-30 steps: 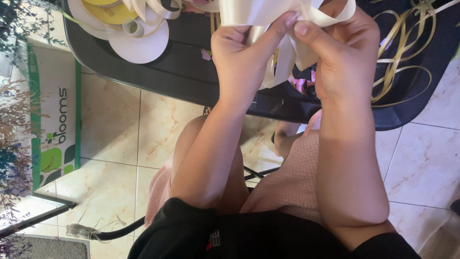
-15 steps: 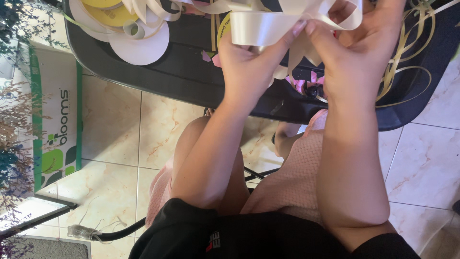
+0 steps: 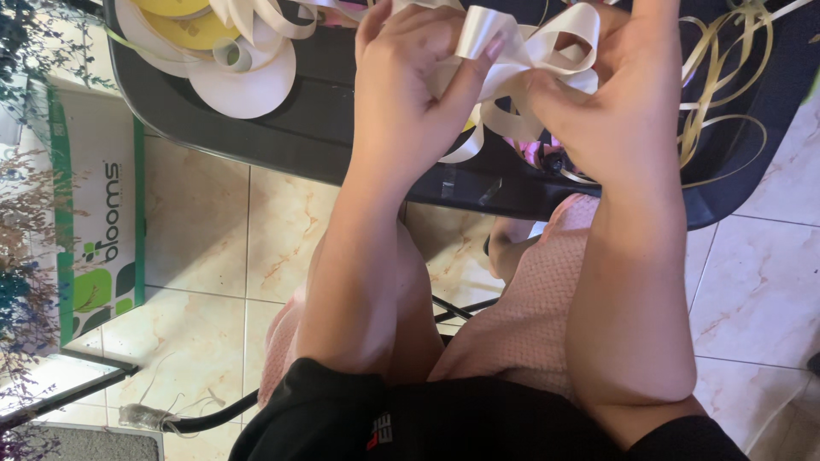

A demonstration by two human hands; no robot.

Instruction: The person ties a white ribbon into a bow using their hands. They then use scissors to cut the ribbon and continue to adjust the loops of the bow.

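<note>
Between both hands, a glossy cream ribbon bow (several loops).

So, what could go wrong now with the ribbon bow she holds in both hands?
The white ribbon bow is pinched only by the fingertips of the left hand and right hand, so its loops may slip and open. Its trailing tail hangs near loose gold ribbon on the dark table and could tangle.
</note>
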